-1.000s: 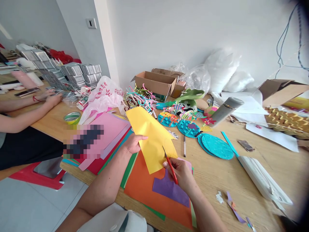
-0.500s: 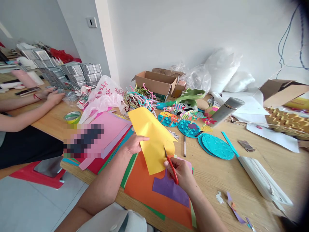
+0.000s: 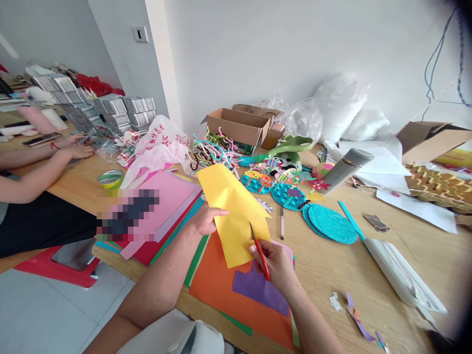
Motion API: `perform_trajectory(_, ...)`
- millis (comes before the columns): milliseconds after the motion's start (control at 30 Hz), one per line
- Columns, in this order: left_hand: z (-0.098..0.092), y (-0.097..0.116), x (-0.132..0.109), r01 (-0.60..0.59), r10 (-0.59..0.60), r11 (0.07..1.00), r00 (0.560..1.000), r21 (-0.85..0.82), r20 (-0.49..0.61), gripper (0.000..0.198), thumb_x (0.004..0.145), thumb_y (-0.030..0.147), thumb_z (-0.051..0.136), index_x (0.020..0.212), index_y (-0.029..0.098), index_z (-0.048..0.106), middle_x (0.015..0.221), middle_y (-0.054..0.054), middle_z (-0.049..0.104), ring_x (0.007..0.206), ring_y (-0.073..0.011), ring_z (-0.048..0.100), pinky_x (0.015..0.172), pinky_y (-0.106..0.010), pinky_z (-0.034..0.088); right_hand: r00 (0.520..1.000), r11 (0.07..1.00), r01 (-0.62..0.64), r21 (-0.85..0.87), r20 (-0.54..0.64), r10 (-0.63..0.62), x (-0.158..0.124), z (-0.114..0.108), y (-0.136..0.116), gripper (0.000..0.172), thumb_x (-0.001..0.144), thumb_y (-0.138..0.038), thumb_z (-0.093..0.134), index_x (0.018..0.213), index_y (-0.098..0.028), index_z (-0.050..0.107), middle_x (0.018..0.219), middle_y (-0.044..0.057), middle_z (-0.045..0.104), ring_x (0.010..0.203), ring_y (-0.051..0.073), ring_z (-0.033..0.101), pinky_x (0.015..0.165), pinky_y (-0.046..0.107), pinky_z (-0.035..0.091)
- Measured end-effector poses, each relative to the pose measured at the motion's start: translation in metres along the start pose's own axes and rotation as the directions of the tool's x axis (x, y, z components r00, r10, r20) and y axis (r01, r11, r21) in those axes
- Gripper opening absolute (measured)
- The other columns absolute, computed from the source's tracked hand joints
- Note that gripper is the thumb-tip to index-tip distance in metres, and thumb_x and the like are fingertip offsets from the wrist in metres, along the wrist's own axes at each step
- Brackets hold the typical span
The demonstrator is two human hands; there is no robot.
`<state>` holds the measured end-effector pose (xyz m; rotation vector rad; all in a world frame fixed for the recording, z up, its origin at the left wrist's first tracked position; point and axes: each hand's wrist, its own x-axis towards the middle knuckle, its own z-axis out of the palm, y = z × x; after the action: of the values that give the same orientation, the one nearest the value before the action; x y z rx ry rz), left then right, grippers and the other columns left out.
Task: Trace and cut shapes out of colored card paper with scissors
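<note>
My left hand (image 3: 207, 219) pinches the left edge of a yellow paper sheet (image 3: 228, 211), thumb on top. Red-handled scissors (image 3: 261, 258) are in my right hand (image 3: 276, 260), their blades lying against the lower right of the yellow sheet, where a cut and a curved flap show. Beneath, an orange sheet (image 3: 214, 290) and a purple paper piece (image 3: 247, 287) with a notch rest on the table. A pen (image 3: 282, 223) lies just beyond the sheet's right side.
Pink sheets (image 3: 173, 191) are stacked at left by a tape roll (image 3: 110, 179). Blue ovals (image 3: 332, 223), paper fish (image 3: 291, 175), a grey flask (image 3: 348, 167) and a white glue gun or power strip-like object (image 3: 403, 273) stand right. A co-worker's hands (image 3: 75, 147) work far left.
The scissors have turned slightly and their handle has shifted left. The cut flap of the yellow sheet spreads a little further right. The co-worker's hands have moved lower, toward the table.
</note>
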<state>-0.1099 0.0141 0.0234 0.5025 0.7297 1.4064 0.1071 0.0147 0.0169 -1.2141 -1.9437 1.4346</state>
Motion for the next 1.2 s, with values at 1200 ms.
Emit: perform_trajectory(1200,0.0002,-0.0025,-0.0020,-0.002,-0.001,0.998,0.999,0.066,0.036,0.050,0.058,0.008,0.073,0.107,0.011,0.067,0.104,-0.015,0.070,0.104,-0.0340,0.062,0.093,-0.046,0.046,0.999,0.998,-0.038,0.056,-0.003,0.038,-0.0004,0.0044,0.0015,0.045,0.074,-0.058,0.059,0.057,-0.021,0.040,0.043,-0.005,0.043,0.039,0.009,0.039,0.039,0.021,0.024)
